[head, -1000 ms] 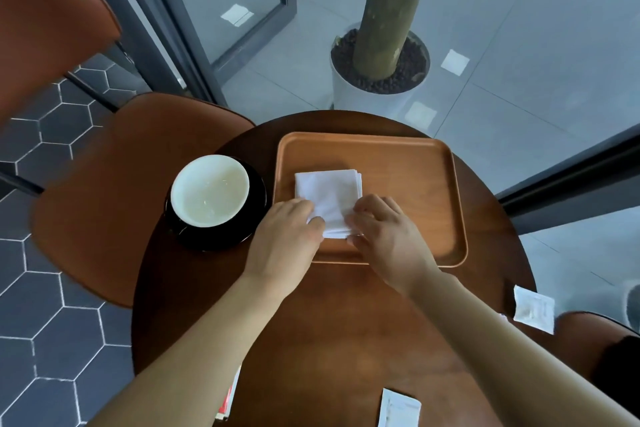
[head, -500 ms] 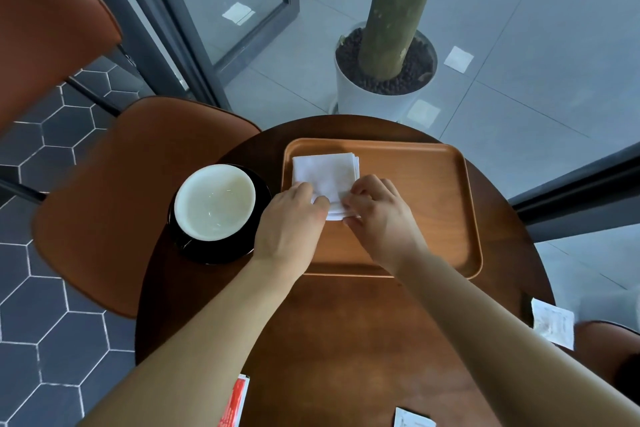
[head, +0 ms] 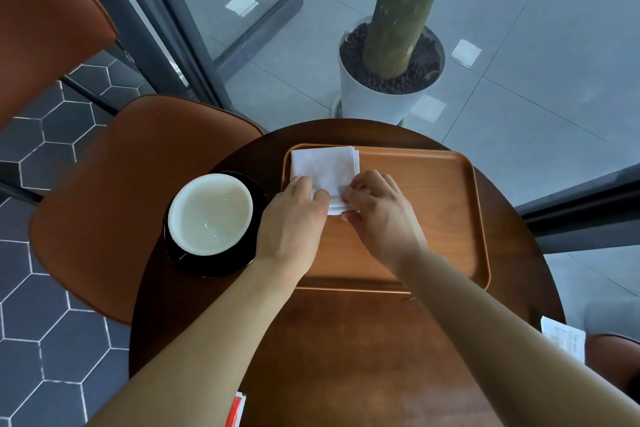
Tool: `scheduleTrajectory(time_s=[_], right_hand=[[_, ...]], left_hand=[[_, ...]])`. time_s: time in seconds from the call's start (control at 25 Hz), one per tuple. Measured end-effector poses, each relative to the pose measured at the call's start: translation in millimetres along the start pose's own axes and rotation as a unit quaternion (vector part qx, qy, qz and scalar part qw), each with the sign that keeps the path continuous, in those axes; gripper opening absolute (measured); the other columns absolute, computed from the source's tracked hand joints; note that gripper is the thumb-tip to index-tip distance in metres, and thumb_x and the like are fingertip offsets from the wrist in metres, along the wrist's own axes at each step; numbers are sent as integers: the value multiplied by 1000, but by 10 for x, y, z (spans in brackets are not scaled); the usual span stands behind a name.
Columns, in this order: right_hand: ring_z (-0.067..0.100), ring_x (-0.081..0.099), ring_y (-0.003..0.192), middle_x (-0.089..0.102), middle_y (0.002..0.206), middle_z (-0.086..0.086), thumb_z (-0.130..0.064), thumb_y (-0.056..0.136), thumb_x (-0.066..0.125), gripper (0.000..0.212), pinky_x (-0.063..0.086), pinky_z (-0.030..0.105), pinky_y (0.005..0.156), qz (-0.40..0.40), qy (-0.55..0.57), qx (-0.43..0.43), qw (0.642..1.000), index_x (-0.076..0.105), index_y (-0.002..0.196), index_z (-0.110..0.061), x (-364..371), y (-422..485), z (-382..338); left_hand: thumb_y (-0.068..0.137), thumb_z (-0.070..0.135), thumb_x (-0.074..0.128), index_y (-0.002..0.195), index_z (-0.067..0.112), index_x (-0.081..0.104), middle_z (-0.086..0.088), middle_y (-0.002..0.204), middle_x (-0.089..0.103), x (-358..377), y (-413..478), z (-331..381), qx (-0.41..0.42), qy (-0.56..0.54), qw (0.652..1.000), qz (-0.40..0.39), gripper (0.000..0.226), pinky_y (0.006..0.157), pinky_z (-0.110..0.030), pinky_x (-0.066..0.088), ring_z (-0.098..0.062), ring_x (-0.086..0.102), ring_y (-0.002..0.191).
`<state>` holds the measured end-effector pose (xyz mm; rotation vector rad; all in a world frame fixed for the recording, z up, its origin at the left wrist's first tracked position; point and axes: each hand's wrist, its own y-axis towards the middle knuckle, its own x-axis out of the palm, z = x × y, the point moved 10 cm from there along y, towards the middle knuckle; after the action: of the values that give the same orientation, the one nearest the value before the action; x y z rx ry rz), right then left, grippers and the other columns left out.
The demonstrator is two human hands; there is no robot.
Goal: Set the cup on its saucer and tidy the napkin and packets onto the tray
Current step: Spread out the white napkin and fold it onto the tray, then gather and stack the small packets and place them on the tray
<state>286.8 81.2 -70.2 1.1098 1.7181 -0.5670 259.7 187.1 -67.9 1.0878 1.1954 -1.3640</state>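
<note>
So the round wooden desk point(head: 346, 340) is carrying the orange-brown tray point(head: 433, 218), and the folded white napkin point(head: 323, 170) is sitting in the tray's far left corner, its far edge riding right up on the rim. Both hands are working on it: the left hand point(head: 291, 222) is lying over its near left part with fingers point(head: 320, 196) curled and pressed down on the cloth, and the right hand point(head: 377, 215) is pinching the near right corner between thumb and fingertips. If I were doing this I'd be pressing the layers flat and squaring it inside the rim before letting go, since the folded edges on the right are looking a bit fanned. The cream cup point(head: 210, 213) is already sitting on its black saucer point(head: 256, 250), just left of the tray. A white packet point(head: 562, 340) and a red one point(head: 235, 411) are waiting at the desk's edges.
</note>
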Motion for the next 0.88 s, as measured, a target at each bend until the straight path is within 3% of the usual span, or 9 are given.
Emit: scheduleTrajectory(time_s=[0.4,0.88], right_hand=[[30,55,95,59,113,9,-11,82,76,22,54,37,81,-18,-7,1,1000,72,103,-10,17,-12,-4],[28,54,104,59,122,3,-20,85,74,42,52,38,88,-17,-5,-1,1000,64,126,-18,-302,-588,-132]], left_hand=[[86,15,68,114,9,64,-14,117,58,3,-31,33,9,-14,1000,12,29,84,-38,54,-31,57,114],[82,21,70,105,10,68,-11,108,63,-257,-775,75,-16,-3,999,41,26,78,-41,57,-28,63,97]])
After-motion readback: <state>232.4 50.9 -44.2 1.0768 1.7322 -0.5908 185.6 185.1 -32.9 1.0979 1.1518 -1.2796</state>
